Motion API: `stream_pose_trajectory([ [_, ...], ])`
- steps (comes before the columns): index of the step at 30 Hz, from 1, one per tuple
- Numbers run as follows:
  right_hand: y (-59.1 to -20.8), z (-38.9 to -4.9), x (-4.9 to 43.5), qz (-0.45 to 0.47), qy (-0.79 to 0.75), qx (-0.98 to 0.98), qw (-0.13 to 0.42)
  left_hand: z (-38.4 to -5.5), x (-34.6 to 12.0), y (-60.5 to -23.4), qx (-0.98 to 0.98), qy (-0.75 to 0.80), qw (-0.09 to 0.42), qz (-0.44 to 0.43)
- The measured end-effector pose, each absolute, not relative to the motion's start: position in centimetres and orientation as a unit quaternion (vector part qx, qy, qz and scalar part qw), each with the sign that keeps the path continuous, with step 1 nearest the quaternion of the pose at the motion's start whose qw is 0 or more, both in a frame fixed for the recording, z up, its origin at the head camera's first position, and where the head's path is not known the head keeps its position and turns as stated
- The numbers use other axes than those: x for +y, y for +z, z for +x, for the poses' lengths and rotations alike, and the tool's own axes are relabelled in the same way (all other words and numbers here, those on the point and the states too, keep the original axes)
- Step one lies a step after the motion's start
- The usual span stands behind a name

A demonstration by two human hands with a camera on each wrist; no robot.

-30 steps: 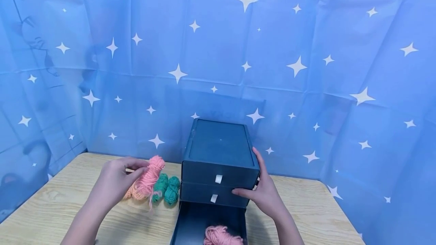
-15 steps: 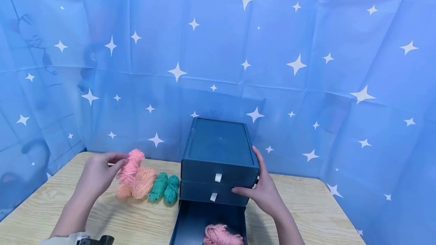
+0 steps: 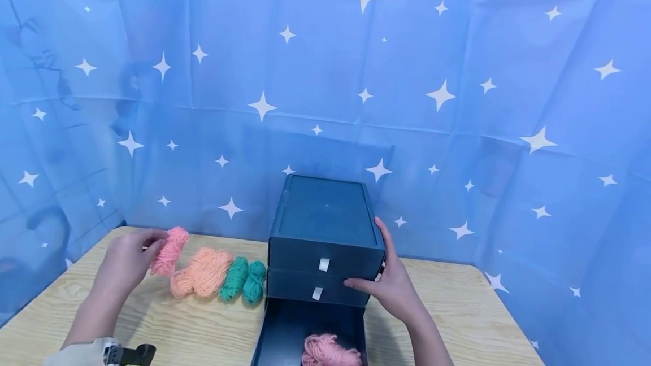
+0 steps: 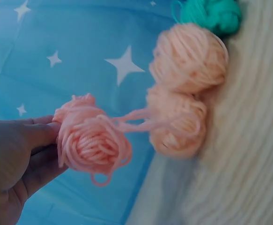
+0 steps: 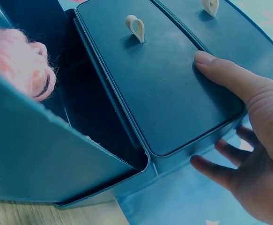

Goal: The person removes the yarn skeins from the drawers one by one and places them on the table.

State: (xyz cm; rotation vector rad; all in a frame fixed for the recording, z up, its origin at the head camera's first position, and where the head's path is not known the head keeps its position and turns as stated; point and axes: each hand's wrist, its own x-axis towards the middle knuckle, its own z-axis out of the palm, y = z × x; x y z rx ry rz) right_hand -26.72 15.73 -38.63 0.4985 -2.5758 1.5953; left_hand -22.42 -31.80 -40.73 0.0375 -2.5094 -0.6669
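In the head view my left hand (image 3: 124, 258) pinches a pink yarn skein (image 3: 170, 252) above the left part of the table. Loose pink strands run from this skein to two peach yarn skeins (image 4: 190, 58) lying beside it. Two green yarn skeins (image 3: 235, 279) sit between the peach ones and a dark blue drawer unit (image 3: 328, 213). My right hand (image 3: 396, 290) rests on the unit's right front corner, thumb on the front of the middle drawer (image 5: 169, 89), fingers extended along the side. The bottom drawer (image 5: 56, 140) is pulled out, with a dusty-pink yarn skein (image 3: 330, 351) inside.
The wood-grain table (image 3: 442, 309) carries the drawer unit near its middle. Behind it hangs a blue curtain (image 3: 325, 72) with white stars. White pull tabs (image 3: 324, 265) mark the upper two drawers.
My left hand has moved left with the pink skein, from in front of the peach skeins to beyond their left side, uncovering them. The right hand stays on the drawer unit.
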Motion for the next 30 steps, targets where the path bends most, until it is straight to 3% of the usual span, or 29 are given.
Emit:
stream_pose_trajectory([
  [13, -38.7, -26.7, 15.8, 0.163, 0.523, -0.836, 0.036, -24.1, -31.8, -45.2, -0.95, -0.249, 0.188, 0.033],
  [30, -38.7, -26.6, 15.7, 0.16, 0.522, -0.837, 0.036, -24.2, -31.0, -45.7, -0.947, -0.251, 0.198, 0.045],
])
